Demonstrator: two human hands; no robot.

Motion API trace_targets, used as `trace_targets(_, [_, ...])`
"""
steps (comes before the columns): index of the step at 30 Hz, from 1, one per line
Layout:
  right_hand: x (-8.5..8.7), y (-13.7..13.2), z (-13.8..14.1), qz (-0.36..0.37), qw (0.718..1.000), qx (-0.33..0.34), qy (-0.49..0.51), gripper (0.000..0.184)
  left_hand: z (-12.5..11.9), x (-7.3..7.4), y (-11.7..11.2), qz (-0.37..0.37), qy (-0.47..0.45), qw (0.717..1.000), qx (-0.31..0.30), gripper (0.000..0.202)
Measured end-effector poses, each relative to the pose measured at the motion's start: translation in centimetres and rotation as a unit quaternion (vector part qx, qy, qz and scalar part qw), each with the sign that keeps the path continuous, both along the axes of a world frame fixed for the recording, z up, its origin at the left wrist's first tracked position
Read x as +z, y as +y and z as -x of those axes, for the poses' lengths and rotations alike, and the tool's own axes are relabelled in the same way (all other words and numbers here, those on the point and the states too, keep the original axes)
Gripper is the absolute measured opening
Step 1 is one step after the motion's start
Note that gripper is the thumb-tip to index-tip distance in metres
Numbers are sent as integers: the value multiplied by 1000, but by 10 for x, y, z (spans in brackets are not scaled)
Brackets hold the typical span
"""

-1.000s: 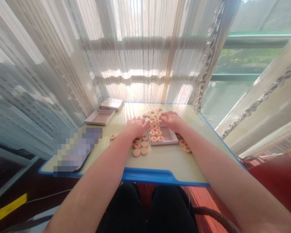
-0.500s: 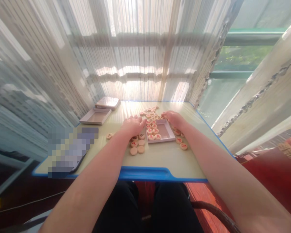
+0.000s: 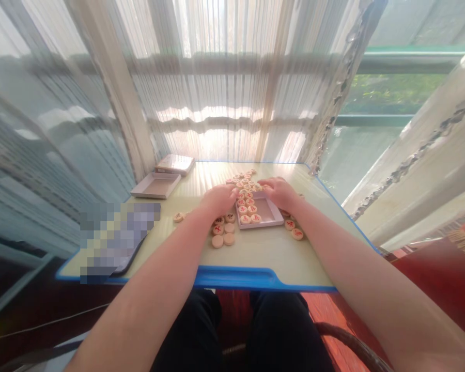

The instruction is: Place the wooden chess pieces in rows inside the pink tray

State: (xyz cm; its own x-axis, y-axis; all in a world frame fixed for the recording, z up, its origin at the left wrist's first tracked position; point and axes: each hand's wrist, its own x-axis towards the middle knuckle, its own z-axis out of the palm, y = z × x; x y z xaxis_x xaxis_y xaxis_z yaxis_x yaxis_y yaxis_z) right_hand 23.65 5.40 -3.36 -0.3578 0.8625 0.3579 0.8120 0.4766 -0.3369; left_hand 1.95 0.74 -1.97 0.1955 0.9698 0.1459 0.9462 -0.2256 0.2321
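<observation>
A shallow white box (image 3: pixel 270 212) lies on the table, with red-marked Chinese chess pieces (image 3: pixel 250 202) in two columns along its left side. My left hand (image 3: pixel 220 199) is at the box's back left corner, fingers bent and drawn together; what they hold, if anything, is hidden. Over the back right corner, my right hand (image 3: pixel 281 192) stretches its fingers leftward beside a heap of loose pieces (image 3: pixel 245 179), thumb apart from them. Several more pieces (image 3: pixel 229 228), some face down, sit left of the box below my left hand. Others (image 3: pixel 296 234) lie by my right forearm.
An open box lid or tray (image 3: pixel 156 186) and a closed flat box (image 3: pixel 175 164) are at the back left. A blurred-out phone-like device (image 3: pixel 127 237) lies at the table's left. The table (image 3: pixel 256 253) has a blue edge; sheer curtains hang behind it.
My left hand has gone from spread flat over the pieces to fingers drawn together, nearer the box. The right hand has shifted slightly toward the box. The view has turned a little left.
</observation>
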Motion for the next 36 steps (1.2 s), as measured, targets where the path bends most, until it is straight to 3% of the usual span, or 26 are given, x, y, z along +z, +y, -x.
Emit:
trace_targets(8, [9, -6, 5, 25, 997, 11, -66, 36, 2, -3, 4, -7, 13, 1000, -19, 53])
trace_targets(14, [10, -7, 3, 14, 999, 23, -40, 41, 2, -1, 3, 1, 7, 999, -35, 49])
trace_targets(18, [15, -9, -1, 16, 996, -49, -70, 47, 2, -1, 2, 1, 6, 999, -40, 49])
trace_targets(22, [19, -10, -7, 16, 987, -118, -106, 37, 3, -3, 3, -7, 0, 999, -34, 47])
trace_targets(36, [14, -4, -9, 73, 991, -109, 16, 27, 1, -2, 2, 3, -3, 999, -32, 42])
